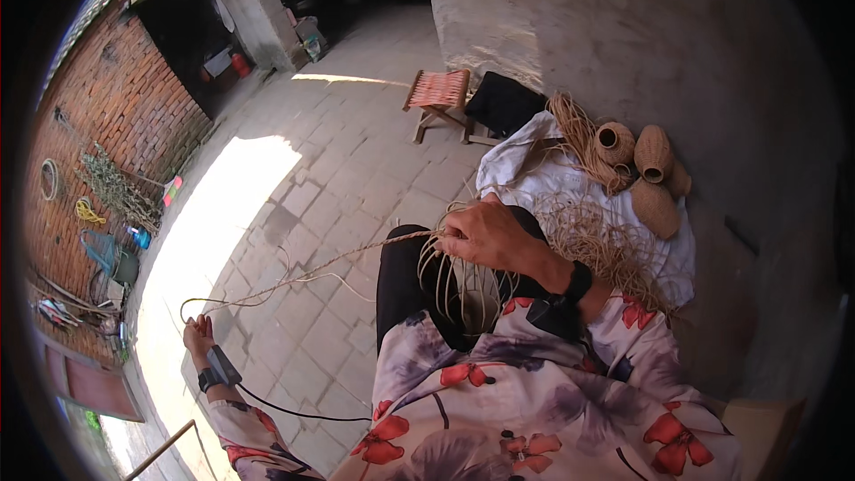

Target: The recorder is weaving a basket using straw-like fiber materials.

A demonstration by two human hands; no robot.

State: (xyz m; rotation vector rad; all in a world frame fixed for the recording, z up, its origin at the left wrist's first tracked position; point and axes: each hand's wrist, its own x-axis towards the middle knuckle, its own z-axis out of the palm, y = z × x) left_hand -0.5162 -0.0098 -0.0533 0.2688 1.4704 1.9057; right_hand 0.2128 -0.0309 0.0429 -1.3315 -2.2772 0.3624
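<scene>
A twisted straw cord (374, 245) stretches across from my lap out to the far left. My right hand (499, 236) is closed on it above my knees, fingers pinched round the cord. Loose pale strands (485, 289) loop and hang beneath this hand, between my legs. My left arm reaches well out to the side, and my left hand (198, 338) grips the other end of the cord with its fingers closed. Thin strand ends stick out along the cord. Each wrist wears a dark band, and a black cable (303, 411) runs from the left one.
On my right, a white cloth (614, 214) bears a heap of loose straw (592, 245), a straw bundle (574, 129) and several woven vases (655, 156). Ahead stand a folding stool (438, 89) and a black bag (503, 102). A brick wall (116, 107) rises at left.
</scene>
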